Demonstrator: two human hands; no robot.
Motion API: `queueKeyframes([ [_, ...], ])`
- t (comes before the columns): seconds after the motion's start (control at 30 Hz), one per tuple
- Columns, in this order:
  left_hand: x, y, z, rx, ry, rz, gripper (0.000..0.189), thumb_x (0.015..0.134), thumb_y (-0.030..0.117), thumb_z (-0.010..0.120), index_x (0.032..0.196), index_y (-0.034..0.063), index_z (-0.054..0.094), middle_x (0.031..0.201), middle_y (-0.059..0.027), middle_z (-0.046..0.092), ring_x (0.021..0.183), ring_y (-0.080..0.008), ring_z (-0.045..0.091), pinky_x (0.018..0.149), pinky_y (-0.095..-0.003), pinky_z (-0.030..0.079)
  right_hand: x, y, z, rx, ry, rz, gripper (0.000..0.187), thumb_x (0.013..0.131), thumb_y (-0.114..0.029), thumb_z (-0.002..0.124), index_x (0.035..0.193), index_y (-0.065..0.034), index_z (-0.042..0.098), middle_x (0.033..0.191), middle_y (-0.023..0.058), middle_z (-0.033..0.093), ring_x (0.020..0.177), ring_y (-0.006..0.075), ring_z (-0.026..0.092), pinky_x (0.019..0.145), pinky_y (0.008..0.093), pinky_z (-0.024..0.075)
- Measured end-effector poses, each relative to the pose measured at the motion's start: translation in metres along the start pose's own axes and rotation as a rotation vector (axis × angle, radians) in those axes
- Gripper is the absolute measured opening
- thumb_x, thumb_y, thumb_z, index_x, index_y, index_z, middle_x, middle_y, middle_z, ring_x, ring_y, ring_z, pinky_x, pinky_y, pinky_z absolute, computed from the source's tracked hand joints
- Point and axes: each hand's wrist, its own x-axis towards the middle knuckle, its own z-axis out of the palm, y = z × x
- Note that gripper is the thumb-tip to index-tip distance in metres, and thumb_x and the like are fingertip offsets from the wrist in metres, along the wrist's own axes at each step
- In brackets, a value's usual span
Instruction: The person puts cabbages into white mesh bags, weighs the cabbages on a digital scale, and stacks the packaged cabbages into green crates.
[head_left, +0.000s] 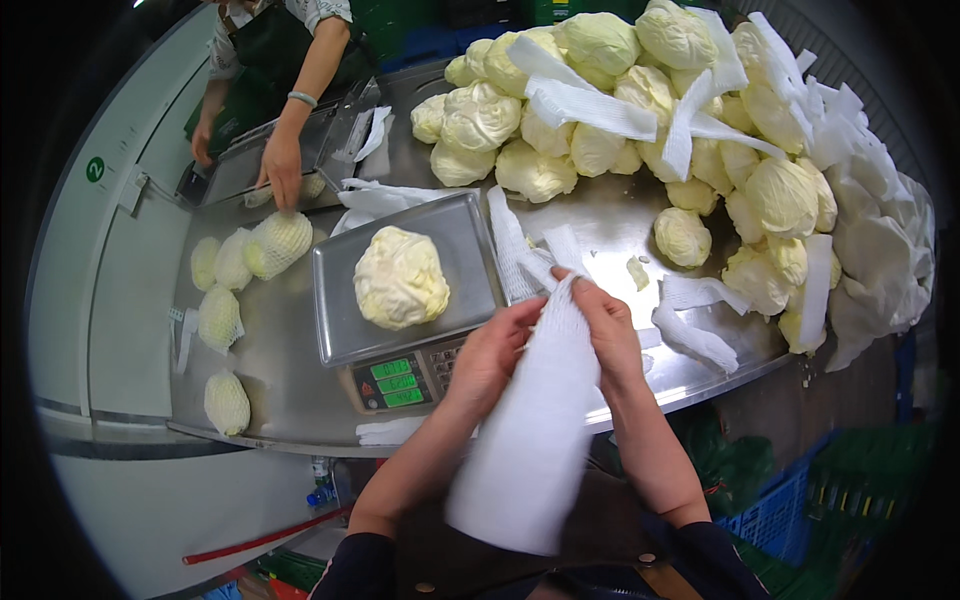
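Both my hands grip the gathered top of a white foam net sleeve (536, 405), which hangs down over my apron. My left hand (491, 352) pinches it from the left, and my right hand (606, 322) holds its upper end from the right. A bare pale cabbage head (401, 277) rests on the metal pan of a digital scale (330, 300), left of my hands. The scale's green display is lit. More foam net sleeves (510, 240) lie just beyond my fingers on the steel table.
A large pile of cabbages (540, 169) with loose foam sleeves fills the table's far right. Several net-wrapped cabbages (226, 403) stand at the left. Across the table, a co-worker's hand (281, 165) reaches to a wrapped cabbage (278, 245). A blue crate (772, 517) sits below, right.
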Motion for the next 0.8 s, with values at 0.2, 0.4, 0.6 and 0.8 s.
queueKeyframes([
  [0.2, -0.001, -0.045, 0.001, 0.143, 0.2, 0.364, 0.037, 0.091, 0.02, 0.05, 0.121, -0.0021, 0.046, 0.11, -0.0056, 0.054, 0.098, -0.011, 0.05, 0.089, -0.026, 0.038, -0.001, 0.029, 0.002, -0.875, 0.11, -0.767, 0.021, 0.077, -0.004, 0.064, 0.098, -0.0052, 0.065, 0.086, 0.0096, 0.058, 0.079, 0.0169, 0.056, 0.069, 0.0247, 0.0443],
  [0.4, -0.015, -0.009, -0.014, -0.186, 0.088, 0.318, 0.011, 0.089, 0.011, 0.048, 0.082, 0.0025, 0.052, 0.083, -0.0063, 0.06, 0.075, -0.013, 0.056, 0.075, -0.0293, 0.045, -0.002, 0.037, -0.011, 0.897, -0.141, 0.417, 0.034, 0.092, -0.029, 0.044, 0.112, -0.0026, 0.052, 0.098, 0.0094, 0.059, 0.091, 0.0219, 0.057, 0.085, 0.0362, 0.0453],
  [0.6, -0.035, 0.022, -0.031, -0.412, 0.453, -0.126, 0.016, 0.087, 0.021, 0.049, 0.077, 0.0099, 0.054, 0.069, -0.004, 0.056, 0.064, -0.0173, 0.057, 0.061, -0.0313, 0.049, -0.004, 0.058, 0.018, -0.322, -0.484, 0.267, 0.034, 0.095, -0.027, 0.041, 0.105, 0.0007, 0.058, 0.096, 0.0052, 0.06, 0.082, 0.0119, 0.054, 0.076, 0.0263, 0.0445],
  [0.8, -0.068, -0.028, -0.042, -0.246, 0.229, -0.233, 0.012, 0.087, 0.011, 0.049, 0.076, 0.0067, 0.05, 0.068, 0.002, 0.052, 0.059, -0.0055, 0.049, 0.055, -0.0211, 0.04, 0.092, 0.072, 0.066, -0.445, -0.209, -0.412, 0.023, 0.078, -0.011, 0.064, 0.099, -0.004, 0.061, 0.084, 0.0033, 0.057, 0.069, 0.0098, 0.052, 0.06, 0.0219, 0.0443],
])
